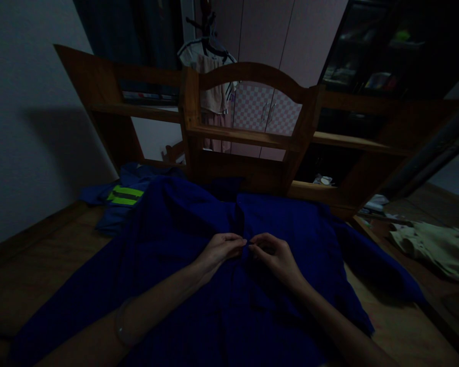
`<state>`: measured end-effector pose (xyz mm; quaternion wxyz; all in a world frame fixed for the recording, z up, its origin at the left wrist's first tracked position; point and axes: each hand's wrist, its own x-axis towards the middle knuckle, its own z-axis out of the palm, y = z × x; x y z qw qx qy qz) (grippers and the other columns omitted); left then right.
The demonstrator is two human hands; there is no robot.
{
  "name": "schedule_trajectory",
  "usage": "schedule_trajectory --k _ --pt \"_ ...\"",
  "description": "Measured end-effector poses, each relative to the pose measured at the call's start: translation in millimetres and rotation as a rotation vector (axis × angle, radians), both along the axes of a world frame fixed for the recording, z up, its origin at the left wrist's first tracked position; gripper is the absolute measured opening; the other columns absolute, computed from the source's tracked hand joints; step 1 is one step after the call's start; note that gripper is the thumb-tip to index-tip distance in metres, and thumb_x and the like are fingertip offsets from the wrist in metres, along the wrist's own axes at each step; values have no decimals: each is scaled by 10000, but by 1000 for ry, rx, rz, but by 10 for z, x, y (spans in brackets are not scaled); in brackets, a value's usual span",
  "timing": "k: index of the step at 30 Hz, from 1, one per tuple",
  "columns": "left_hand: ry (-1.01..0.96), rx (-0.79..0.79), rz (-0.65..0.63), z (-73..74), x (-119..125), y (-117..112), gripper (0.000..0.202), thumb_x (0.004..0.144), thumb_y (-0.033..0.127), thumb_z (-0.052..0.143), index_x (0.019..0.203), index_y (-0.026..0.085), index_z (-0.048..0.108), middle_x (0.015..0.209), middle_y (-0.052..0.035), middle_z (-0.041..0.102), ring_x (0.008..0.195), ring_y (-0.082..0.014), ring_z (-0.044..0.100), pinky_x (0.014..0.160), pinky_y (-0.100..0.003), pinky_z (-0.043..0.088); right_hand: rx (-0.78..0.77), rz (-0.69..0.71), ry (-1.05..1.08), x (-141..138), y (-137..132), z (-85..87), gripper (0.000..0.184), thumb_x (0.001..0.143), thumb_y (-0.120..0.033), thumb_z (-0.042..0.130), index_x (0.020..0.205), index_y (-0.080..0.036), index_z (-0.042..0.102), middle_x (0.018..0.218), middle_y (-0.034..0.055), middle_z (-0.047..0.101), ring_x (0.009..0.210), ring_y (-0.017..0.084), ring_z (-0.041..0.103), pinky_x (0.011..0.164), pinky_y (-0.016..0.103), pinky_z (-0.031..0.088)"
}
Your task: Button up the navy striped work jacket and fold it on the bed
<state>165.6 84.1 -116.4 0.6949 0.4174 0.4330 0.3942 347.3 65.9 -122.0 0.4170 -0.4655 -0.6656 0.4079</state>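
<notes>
A dark blue shirt (176, 239) lies spread flat on a wooden bed surface, collar toward the headboard. My left hand (222, 251) and my right hand (272, 256) meet at the shirt's front opening, near its middle. Both hands have their fingers pinched together on the fabric edges there. What lies between the fingertips is too small and dark to make out. A thin bangle (119, 326) circles my left wrist.
A wooden headboard with shelves (252, 137) stands just behind the shirt. Another blue garment with yellow-green reflective stripes (124, 195) lies at the back left. A pale cloth (436, 247) lies at the right. Clothes hang on a hanger (210, 66) behind. A white wall runs along the left.
</notes>
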Motion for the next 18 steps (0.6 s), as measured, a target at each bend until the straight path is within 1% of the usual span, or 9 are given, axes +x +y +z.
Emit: schedule_trajectory --k 3,7,12,15,18 --pt "-5 7 5 -4 -1 1 210 662 286 727 774 124 656 684 3 589 626 -71 541 623 -187 416 13 -22 18 2 6 13 246 826 -404 613 940 -186 630 799 15 656 658 127 616 611 231 479" --pt "-5 8 15 37 11 -30 197 674 268 712 771 115 636 664 0 571 597 -70 523 592 -186 404 17 -18 30 4 14 28 244 837 -403 599 922 -176 631 788 18 653 641 124 612 604 231 478" --pt "-9 -31 50 75 22 -46 164 670 233 699 774 132 622 692 4 589 628 -72 546 620 -181 412 0 3 15 16 24 -3 241 836 -394 599 930 -173 617 783 19 651 661 134 619 611 238 485" --pt "-21 -41 66 40 6 -22 166 661 213 698 781 139 610 699 7 596 630 -70 554 623 -178 416 55 15 -70 26 18 -12 184 839 -337 601 946 -188 615 810 12 653 716 138 627 649 240 482" --pt "-35 -28 60 0 -15 2 181 659 213 700 796 142 605 704 4 603 626 -73 560 619 -180 420 153 25 -151 31 6 10 138 844 -290 589 942 -200 629 854 13 648 746 136 621 668 240 474"
